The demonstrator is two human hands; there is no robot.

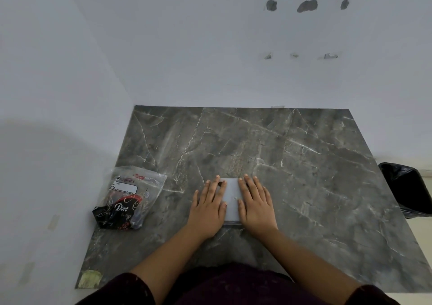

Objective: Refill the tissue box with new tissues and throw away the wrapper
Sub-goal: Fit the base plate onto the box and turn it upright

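Centre-frame on bench (pixel 304 164): left hand (pixel 208 208) and right hand (pixel 256 207) spread flat on white tissue box (pixel 231 199). Looks light, rigid, smooth; grip long sides.

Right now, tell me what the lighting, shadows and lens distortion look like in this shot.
Head view: dim, even, bluish light, no glare on the counter; a broad soft shadow falls across the left wall; the wide lens bows the wall corner and splays the counter's edges; the bin at the right edge is almost pure black; the hands and box look sharp.
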